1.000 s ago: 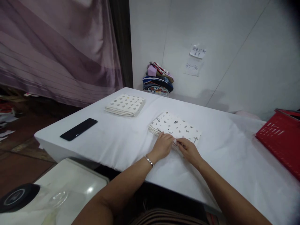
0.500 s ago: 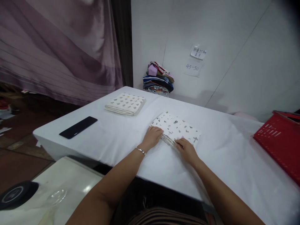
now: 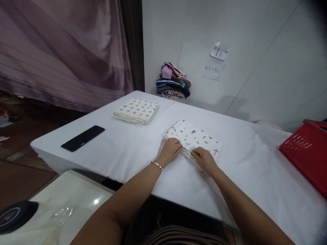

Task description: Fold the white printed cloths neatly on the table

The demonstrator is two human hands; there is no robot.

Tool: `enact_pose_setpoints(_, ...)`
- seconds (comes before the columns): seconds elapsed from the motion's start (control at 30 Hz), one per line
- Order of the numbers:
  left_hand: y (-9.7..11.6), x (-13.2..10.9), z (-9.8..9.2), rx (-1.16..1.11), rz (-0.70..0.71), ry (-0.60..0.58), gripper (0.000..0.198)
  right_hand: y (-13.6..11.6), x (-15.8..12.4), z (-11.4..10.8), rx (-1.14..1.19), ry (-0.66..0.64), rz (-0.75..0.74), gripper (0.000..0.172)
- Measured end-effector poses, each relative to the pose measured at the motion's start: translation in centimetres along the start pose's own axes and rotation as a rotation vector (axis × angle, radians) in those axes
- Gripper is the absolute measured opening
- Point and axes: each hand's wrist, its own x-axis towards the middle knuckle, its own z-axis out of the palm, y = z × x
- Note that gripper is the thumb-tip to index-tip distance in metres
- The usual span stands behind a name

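A folded white cloth with a small grey print [image 3: 196,134] lies on the white-covered table [image 3: 133,146] in front of me. My left hand [image 3: 171,149] is closed at its near left edge, fingers over the stacked layers. At the same near edge, farther right, my right hand [image 3: 204,159] pinches the fold between thumb and fingers. Several layers show along the edge between the two hands. Beyond my left hand, at the far left, rests another folded white cloth with grey motifs [image 3: 136,110]; neither hand touches it.
A black phone-like slab [image 3: 83,137] lies near the table's left end. At the right edge stands a red plastic basket [image 3: 304,146]. A pile of folded fabrics [image 3: 173,83] rises behind the table by the wall. A pale surface [image 3: 76,200] with a black round object [image 3: 17,216] is at lower left.
My left hand has slid slightly right along the cloth's near edge, closer to my right hand. The right hand keeps its pinch. The view has shifted a little.
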Motion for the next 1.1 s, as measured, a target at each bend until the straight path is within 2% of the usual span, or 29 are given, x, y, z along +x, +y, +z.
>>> enact_pose_setpoints(0.23, 0.5, 0.1, 0.0, 0.001, -0.007, 0.053, 0.020, 0.1, 0.5, -0.3, 0.053, 0.026, 0.072, 0.025)
enact_pose_setpoints(0.6, 0.8, 0.2, -0.2, 0.124, -0.047, -0.039, 0.020, -0.6, 0.2, -0.2, -0.101, -0.030, -0.022, 0.022)
enact_pose_setpoints(0.87, 1.2, 0.5, -0.3, 0.192, -0.042, -0.106, 0.018, -0.8, 0.3, 0.0, -0.167, -0.054, -0.030, 0.022)
enact_pose_setpoints(1.1, 1.1, 0.6, -0.5, 0.194, -0.022, -0.077, 0.020, -0.9, 0.4, 0.0, -0.203, -0.054, -0.006, 0.023)
